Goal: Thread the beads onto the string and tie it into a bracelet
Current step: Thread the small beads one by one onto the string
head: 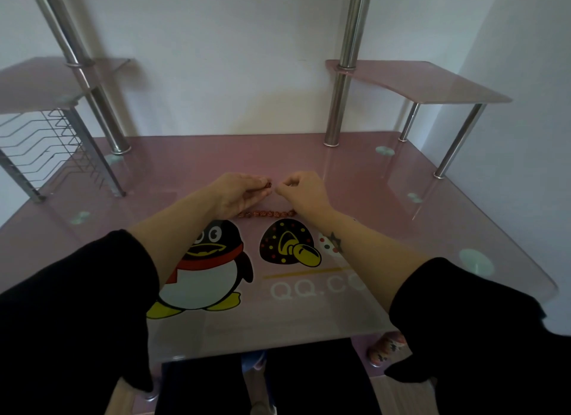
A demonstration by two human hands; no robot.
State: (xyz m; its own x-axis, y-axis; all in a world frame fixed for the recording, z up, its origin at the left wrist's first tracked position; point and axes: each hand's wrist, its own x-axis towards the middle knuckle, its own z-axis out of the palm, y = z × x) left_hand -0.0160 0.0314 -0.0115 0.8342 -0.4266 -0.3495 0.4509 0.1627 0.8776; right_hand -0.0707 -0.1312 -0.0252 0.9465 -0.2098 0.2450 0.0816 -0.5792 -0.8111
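The left hand is reaching forward with its palm turned inward, its fingers lying nearly straight and close together while the thumb and fingertips are pinching a single reddish-brown bead. Just to its right, almost touching it, the right hand is curling its fingers inward and pressing thumb against forefinger in a fine pinch aimed at that bead. The pinch seems to be on the string, though the string is too thin to make out. Below the two hands a strand of matching beads is running in a short row from under the left palm to the right wrist, just above or on the desk; which of the two cannot be told. Both forearms are bare, stretching out from black sleeves that are filling the lower corners. The desk is a pink glass top, and a penguin with a red scarf and a spotted mushroom are showing on it near the forearms, above pale lettering. Two chrome poles are rising from the back of the desk against a white wall. They are carrying small pink glass shelves on either side. A wire rack is standing under the left one.
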